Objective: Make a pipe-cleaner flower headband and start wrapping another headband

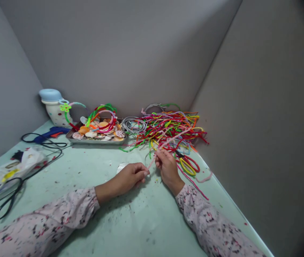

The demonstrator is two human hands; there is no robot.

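Note:
A light pink pipe cleaner (175,137) runs between my two hands, its long free part reaching up toward the pile. My left hand (131,178) is closed in a pinch at its lower end. A short way to the right, my right hand (166,167) grips the same pipe cleaner between thumb and fingers. A thin wire loop (146,157) shows between the hands; which fingers touch it is hard to see. Just behind my left hand lies a small whitish piece (121,166). Scissors with red and yellow handles (188,166) rest beside my right hand.
A heap of coloured pipe cleaners (168,125) lies at the back right, beside coiled wire (133,125). A metal tray (95,141) holds shells and wrapped hoops. On the left are a white cup (55,111), a blue glue gun (49,134), black cable (58,157) and a plastic bag (31,160).

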